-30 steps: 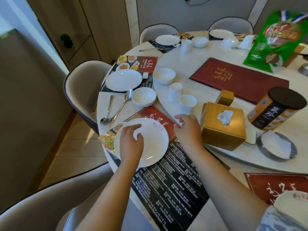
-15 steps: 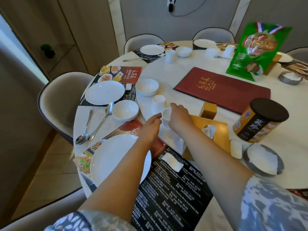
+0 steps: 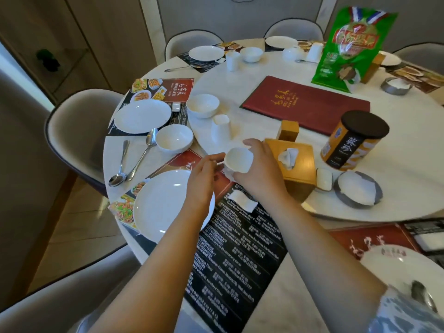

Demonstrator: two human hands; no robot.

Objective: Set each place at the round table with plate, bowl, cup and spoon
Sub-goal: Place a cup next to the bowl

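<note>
My right hand (image 3: 262,174) grips a small white cup (image 3: 239,161), held just above the near red-and-black placemat (image 3: 240,248). The fingertips of my left hand (image 3: 204,175) reach to the cup's left rim, apart and holding nothing. A white plate (image 3: 163,203) lies on that mat under my left wrist. To the left stand a white bowl (image 3: 174,139) and two spoons (image 3: 134,162). On the turntable (image 3: 264,131) sit a second bowl (image 3: 202,105) and an upturned cup (image 3: 221,127). The neighbouring place has a plate (image 3: 143,115).
A wooden tissue box (image 3: 292,162) stands right beside my right hand. A dark-lidded can (image 3: 353,140), a red menu (image 3: 307,104) and a green bag (image 3: 353,44) are on the turntable. A folded napkin (image 3: 242,200) lies on the mat. Chairs ring the table; far places hold dishes.
My right hand took the cup from the turntable's edge and drew it toward the near mat. My left hand left the plate and rose to the cup.
</note>
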